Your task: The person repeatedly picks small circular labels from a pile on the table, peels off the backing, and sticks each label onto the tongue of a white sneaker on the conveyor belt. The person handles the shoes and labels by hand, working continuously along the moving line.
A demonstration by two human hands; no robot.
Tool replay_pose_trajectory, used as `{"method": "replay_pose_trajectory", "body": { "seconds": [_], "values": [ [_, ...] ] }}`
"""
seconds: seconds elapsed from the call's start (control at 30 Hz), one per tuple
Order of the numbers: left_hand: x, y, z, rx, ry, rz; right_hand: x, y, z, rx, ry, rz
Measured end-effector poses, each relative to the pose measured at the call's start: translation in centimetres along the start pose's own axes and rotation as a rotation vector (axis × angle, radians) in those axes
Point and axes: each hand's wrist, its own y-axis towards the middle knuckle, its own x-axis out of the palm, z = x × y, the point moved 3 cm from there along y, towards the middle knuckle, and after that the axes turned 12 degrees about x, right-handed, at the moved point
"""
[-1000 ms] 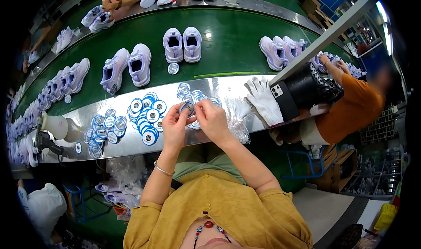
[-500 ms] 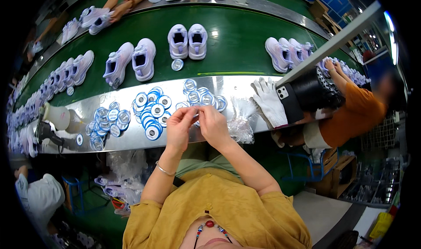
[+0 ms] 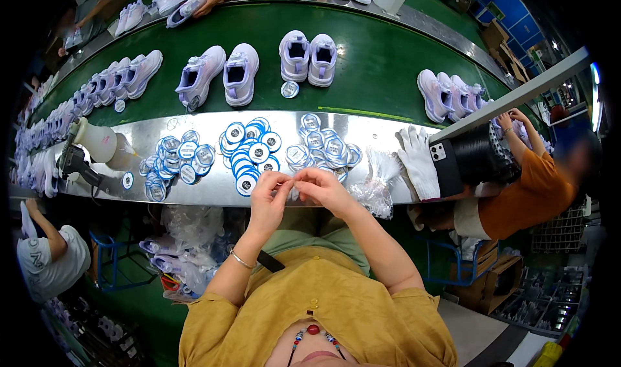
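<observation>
Close together above the near edge of the metal table, my left hand (image 3: 269, 200) and my right hand (image 3: 325, 190) pinch with their fingertips meeting. A small pale bit shows between the fingers, too small to name. Just beyond lie three piles of round tags: a silvery, blue-edged left pile (image 3: 170, 159), a middle pile (image 3: 259, 151) with white faces and dark centres, and a silvery right pile (image 3: 334, 148). On the green belt (image 3: 369, 86) stand pairs of white-and-lilac sneakers (image 3: 240, 75). A round tag (image 3: 289, 89) lies at the heel of another pair (image 3: 322, 60).
Right of the piles lie a crumpled clear plastic bag (image 3: 375, 184), white gloves (image 3: 419, 163) and a phone (image 3: 444, 165). A slanted metal bar (image 3: 517, 92) rises there. A white spool (image 3: 96, 139) stands left. Co-workers handle sneakers across the belt and at right.
The whole view has swung left, so the table sits farther right in it. My joined hands have come back toward the table's near edge, still pinching.
</observation>
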Motion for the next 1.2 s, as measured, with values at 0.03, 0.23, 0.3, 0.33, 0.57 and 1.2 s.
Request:
{"method": "replay_pose_trajectory", "body": {
  "seconds": [0.03, 0.23, 0.3, 0.33, 0.57, 1.2],
  "values": [
    [-0.8, 0.1, -0.3, 0.0, -0.015, -0.014, 0.3, 0.5, 0.0, 0.006, -0.023, -0.019],
    [-5.3, 3.0, -1.6, 0.011, 0.212, 0.032, 1.7, 3.8, 1.0, -0.137, -0.145, 0.177],
    [-6.0, 4.6, -3.4, 0.201, 0.579, 0.058, 1.7, 4.7, 0.8, -0.174, -0.269, 0.343],
    [-6.1, 5.3, -3.6, 0.248, 0.711, 0.038, 2.2, 4.8, 0.8, -0.154, -0.215, 0.36],
    [-6.6, 6.7, -4.6, 0.286, 0.863, 0.0, 3.1, 5.5, 0.4, -0.195, -0.269, 0.418],
    [-4.4, 5.2, -1.9, 0.046, 0.134, 0.073, 4.1, 4.2, -4.7, -0.582, -0.743, 0.674]
  ]
}}
